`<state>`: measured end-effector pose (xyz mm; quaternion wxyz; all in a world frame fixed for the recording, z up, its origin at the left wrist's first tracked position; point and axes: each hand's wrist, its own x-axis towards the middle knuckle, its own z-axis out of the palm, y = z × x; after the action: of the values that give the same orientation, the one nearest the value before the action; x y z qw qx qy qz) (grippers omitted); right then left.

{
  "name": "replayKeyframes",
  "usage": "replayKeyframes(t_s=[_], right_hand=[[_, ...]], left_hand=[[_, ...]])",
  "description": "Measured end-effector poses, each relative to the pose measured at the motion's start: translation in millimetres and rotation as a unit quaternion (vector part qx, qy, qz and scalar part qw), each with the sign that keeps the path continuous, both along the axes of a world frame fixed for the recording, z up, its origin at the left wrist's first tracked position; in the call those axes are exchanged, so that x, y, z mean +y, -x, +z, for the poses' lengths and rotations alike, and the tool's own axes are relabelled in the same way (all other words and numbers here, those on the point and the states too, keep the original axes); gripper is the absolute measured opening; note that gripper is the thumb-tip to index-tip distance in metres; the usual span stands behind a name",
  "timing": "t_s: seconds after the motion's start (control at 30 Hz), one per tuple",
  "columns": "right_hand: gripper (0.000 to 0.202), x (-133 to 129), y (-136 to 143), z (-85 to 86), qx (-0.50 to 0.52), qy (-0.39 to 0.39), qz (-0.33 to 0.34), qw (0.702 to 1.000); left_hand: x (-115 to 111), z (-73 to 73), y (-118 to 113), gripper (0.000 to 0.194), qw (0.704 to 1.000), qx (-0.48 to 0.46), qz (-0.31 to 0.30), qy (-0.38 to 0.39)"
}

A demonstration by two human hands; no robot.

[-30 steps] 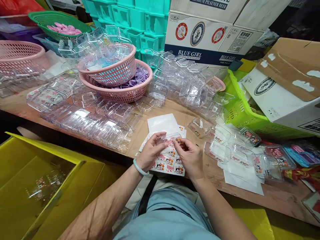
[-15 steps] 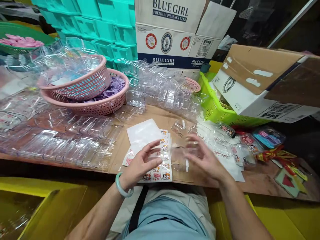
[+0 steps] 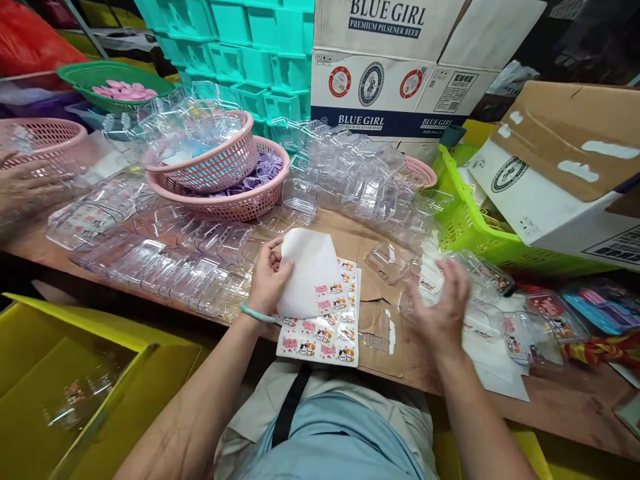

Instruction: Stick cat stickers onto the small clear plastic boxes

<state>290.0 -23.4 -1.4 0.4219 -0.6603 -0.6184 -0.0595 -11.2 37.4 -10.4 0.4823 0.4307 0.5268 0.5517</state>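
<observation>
My left hand (image 3: 270, 277) pinches the left edge of a white backing sheet (image 3: 307, 267), which is lifted and curled. Beneath it, on the cardboard-covered table, lie sheets of cartoon cat stickers (image 3: 320, 343). To the right, my right hand (image 3: 443, 307) is curved over several clear plastic cases and papers, its thumb apart from the fingers. Motion blurs it, and I cannot tell whether it grips a clear case by its thumb. Between the hands rest a clear plastic case (image 3: 385, 261) and another clear piece (image 3: 376, 330).
Rows of clear cases (image 3: 165, 273) line the table's left. Behind are stacked pink baskets (image 3: 210, 207), more clear cases (image 3: 350, 170), a lime basket (image 3: 463, 213) and beer cartons (image 3: 375, 80). Another person's hand (image 3: 25, 187) is at far left. A yellow bin (image 3: 45, 373) stands below.
My left hand has taken hold of the white backing sheet and raised it from the stickers. My right hand has shifted right, towards the cases. The camera view has turned left.
</observation>
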Motion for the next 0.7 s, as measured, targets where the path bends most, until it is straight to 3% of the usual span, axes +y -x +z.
replayKeyframes(t_s=[0.03, 0.07, 0.1, 0.17, 0.23, 0.3, 0.37, 0.43, 0.5, 0.57, 0.6, 0.63, 0.7], right_hand=[[0.072, -1.1, 22.6, 1.4, 0.097, 0.053, 0.063, 0.992], [0.082, -1.5, 43.5, 2.4, 0.206, 0.114, 0.112, 0.965], [0.085, -1.2, 61.5, 3.4, 0.309, 0.177, 0.154, 0.922], [0.077, 1.7, 86.6, 5.4, 0.481, 0.286, 0.222, 0.798], [0.059, 6.9, 97.4, 7.4, 0.581, 0.326, 0.246, 0.704], [0.047, 13.2, 98.7, 8.3, 0.623, 0.301, 0.231, 0.684], [0.041, 19.2, 96.4, 7.2, 0.623, 0.272, 0.219, 0.700], [0.040, 23.0, 94.7, 5.0, 0.583, 0.275, 0.235, 0.728], [0.042, 23.0, 95.1, 3.7, 0.493, 0.243, 0.222, 0.805], [0.045, 18.2, 97.6, 3.8, 0.349, 0.147, 0.165, 0.910], [0.045, 14.4, 99.5, 4.1, 0.270, 0.098, 0.144, 0.947], [0.043, 10.0, 101.8, 4.3, 0.197, 0.067, 0.142, 0.968], [0.036, 1.2, 107.1, 3.3, 0.101, 0.062, 0.188, 0.975]], left_hand=[[-2.9, 8.1, -1.4, 0.058, 0.997, -0.071, -0.032, 0.009], [-5.3, 16.2, -1.7, 0.058, 0.990, -0.123, -0.066, 0.020], [-7.4, 23.7, -1.1, 0.058, 0.982, -0.160, -0.096, 0.031], [-12.3, 34.7, 1.3, 0.058, 0.966, -0.220, -0.126, 0.051], [-21.7, 38.3, 2.0, 0.053, 0.950, -0.278, -0.128, 0.060], [-37.0, 34.6, -2.7, 0.058, 0.928, -0.336, -0.138, 0.086], [-55.2, 26.5, -14.3, 0.065, 0.909, -0.368, -0.146, 0.128], [-69.8, 18.1, -30.1, 0.057, 0.910, -0.369, -0.109, 0.155], [-75.9, 12.2, -44.8, 0.050, 0.917, -0.362, -0.051, 0.161], [-74.2, 9.4, -54.4, 0.046, 0.920, -0.358, -0.014, 0.157], [-71.8, 8.8, -57.1, 0.044, 0.921, -0.358, -0.005, 0.154], [-69.4, 8.5, -58.6, 0.043, 0.921, -0.358, 0.000, 0.152], [-66.1, 8.0, -60.3, 0.040, 0.921, -0.359, 0.005, 0.152]])
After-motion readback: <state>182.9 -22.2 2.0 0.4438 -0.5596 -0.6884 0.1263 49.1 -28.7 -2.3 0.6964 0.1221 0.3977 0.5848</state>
